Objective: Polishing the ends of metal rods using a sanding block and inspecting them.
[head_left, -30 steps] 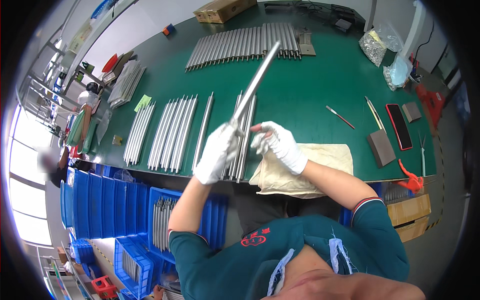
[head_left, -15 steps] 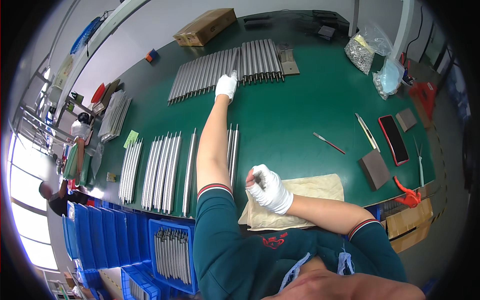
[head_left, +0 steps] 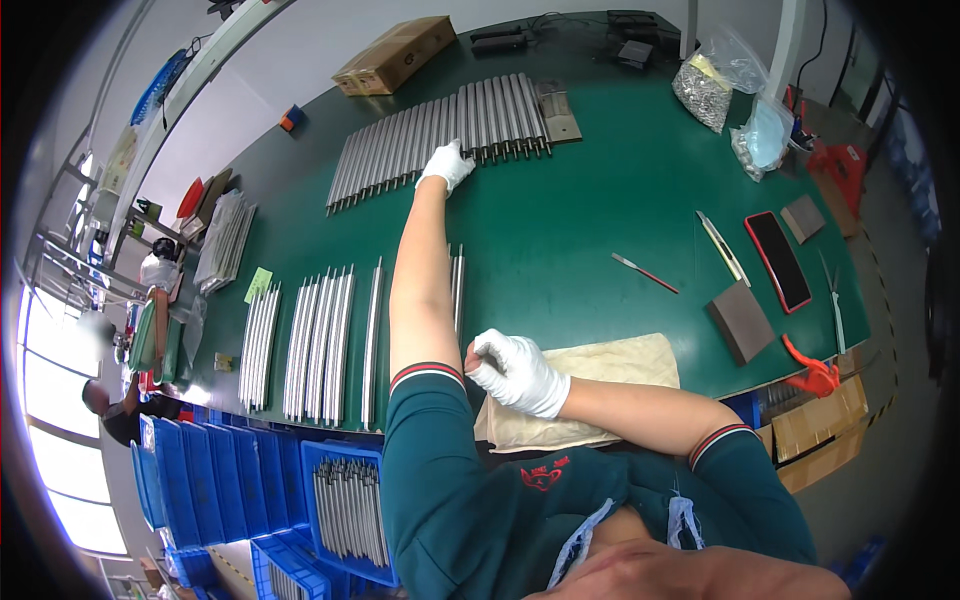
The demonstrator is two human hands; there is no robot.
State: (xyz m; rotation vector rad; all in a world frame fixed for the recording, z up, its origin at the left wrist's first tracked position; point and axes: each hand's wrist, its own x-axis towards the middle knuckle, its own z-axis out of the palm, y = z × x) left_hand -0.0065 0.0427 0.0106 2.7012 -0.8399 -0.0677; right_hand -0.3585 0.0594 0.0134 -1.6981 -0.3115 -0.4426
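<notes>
My left hand, in a white glove, reaches far over the green table. Its finger and thumb close around the near end of a metal rod in a long slanting row of grey rods with thin dark end pins. The hand hides part of that rod. Close to my body, my right hand is loosely curled with nothing visible in it; its glove leaves some fingertips bare. It hovers over the left part of a folded cream cloth. Beneath my left forearm and left of it lie shinier metal rods in separate groups.
A flat metal plate borders the row's right end, with a cardboard box behind. At right lie a thin red-handled tool, a cutter knife, a phone, a brown block and red-handled pliers. Blue bins stand lower left.
The tilted rod at my left hand now lies in line with the others, and the gap in the row has closed. My right hand has shifted slightly left.
</notes>
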